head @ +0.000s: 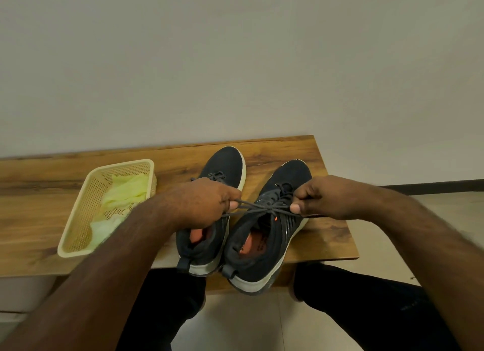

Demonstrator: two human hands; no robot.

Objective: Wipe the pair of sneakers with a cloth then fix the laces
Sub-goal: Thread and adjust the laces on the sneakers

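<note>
**Lacing the right shoe, both hands pulling the knot tight**

Two dark shoes sit side by side on the wooden table [39, 219], toes pointing away, heels hanging over the near edge. Right shoe [264, 235] is the one being worked; left shoe [225, 164] is partly under the left wrist.

Left hand [204, 204]: fingers curled, pinching lace strands at the fingertips. Right hand [322, 196]: fingers curled, thumb and forefinger pinching the other strands. The laces [262, 206] run taut between the two hands and cross just above the shoe's opening. Can't tell whether it's a first cross or a bow.

Pale green cloth [123, 193] is bunched in the cream basket [76, 212] to the left, well apart from the shoes. Looks like wiping is done, laces in progress.

Handling, my read:
- Laces are thin, round, limp cord: they only hold shape under tension, so pinch close to the knot and pull evenly outward.
- Shoe is light with a soft upper, so a hard pull could drag it off the edge.
- Left shoe's laces look already done up near the toe, but mostly hidden.
</note>
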